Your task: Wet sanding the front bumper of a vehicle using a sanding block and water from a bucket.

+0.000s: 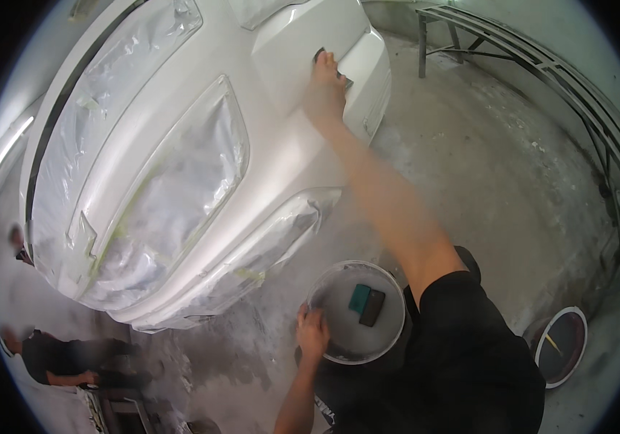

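Cool, moderate light fills the room; a glowing tube (12,146) shines beyond the floor's left edge (17,289). Glare whitens the vehicle body (274,108) and glints off plastic film (201,159). The black shirt (469,362) loses detail. Fisheye distortion bends the rack (557,71); corners are black.

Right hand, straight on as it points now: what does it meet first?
Probably the white panel; the dark pad in the right hand's grip looks against it, though exact contact is unclear.
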The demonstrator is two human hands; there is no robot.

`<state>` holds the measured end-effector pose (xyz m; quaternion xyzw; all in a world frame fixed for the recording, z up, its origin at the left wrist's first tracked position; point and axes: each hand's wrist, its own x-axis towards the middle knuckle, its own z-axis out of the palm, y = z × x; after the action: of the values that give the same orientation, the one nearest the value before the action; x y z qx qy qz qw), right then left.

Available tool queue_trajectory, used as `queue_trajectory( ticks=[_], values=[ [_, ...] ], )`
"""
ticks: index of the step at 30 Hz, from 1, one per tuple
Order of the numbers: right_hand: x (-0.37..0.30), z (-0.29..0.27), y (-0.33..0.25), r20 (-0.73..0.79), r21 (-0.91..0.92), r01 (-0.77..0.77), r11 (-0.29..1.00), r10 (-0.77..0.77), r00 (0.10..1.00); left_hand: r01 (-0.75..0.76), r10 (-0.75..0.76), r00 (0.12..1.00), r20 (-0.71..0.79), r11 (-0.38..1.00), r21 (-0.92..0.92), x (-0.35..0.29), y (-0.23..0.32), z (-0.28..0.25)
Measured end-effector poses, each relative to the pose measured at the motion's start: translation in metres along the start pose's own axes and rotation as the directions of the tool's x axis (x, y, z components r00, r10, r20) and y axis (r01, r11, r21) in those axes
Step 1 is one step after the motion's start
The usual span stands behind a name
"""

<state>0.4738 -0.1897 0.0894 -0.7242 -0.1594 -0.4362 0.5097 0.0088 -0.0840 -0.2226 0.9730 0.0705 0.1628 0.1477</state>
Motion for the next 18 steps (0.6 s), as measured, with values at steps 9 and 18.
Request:
queue_trajectory(
  ticks=[9, 18],
  values=[
    [-0.012, 0.008, 0.0, 0.024, -0.118, 0.047, 0.992, -0.044, 0.999, 0.012, -0.012, 1.0, 0.009, 1.0, -0.002, -0.002, -0.004, -0.003],
    [-0.048, 0.012, -0.025, 0.097, 0.001, 0.112, 0.994, -0.112, 0.989, -0.012, 0.012, 1.0, -0.002, 0.998, 0.068, -0.005, -0.011, -0.004]
  ],
)
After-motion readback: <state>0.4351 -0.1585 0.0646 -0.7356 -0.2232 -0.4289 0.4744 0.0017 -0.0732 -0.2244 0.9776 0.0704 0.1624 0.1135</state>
